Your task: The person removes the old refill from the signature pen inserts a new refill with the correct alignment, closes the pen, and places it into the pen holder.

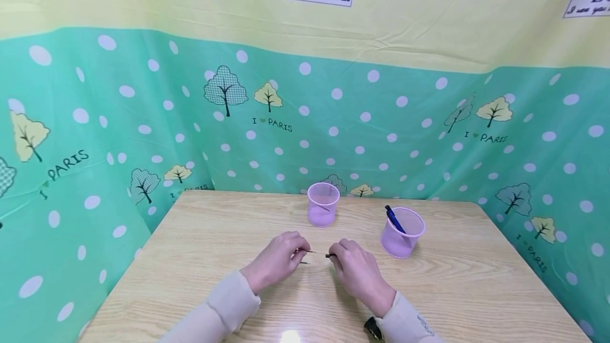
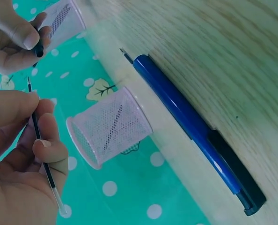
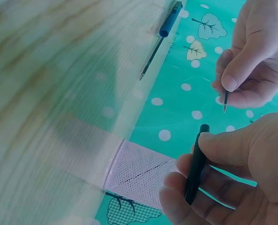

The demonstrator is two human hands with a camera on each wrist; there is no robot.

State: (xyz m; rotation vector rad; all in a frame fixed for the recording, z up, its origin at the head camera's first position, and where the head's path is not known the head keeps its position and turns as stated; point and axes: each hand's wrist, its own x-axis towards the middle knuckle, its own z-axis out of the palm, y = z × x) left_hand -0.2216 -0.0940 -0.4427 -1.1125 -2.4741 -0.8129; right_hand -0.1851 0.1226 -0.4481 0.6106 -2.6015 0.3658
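My left hand (image 1: 278, 260) pinches a thin pen refill (image 2: 40, 143), dark along most of its length with a clear tail, its tip toward the right hand. My right hand (image 1: 356, 269) holds a short black pen barrel (image 3: 198, 164) between thumb and fingers. The two parts face each other a small gap apart, above the table. On the table by the left hand lies a blue pen (image 2: 176, 108) with a dark clip, its refill poking far out of the front. From the head view, the left hand hides most of that pen.
A pink-purple mesh cup (image 1: 322, 216) stands at the back of the wooden table (image 1: 200, 237). Another mesh cup (image 1: 397, 245), holding a blue pen (image 1: 394, 218), stands right of the hands. A black object (image 1: 373, 327) shows beside the right sleeve. Patterned cloth hangs behind.
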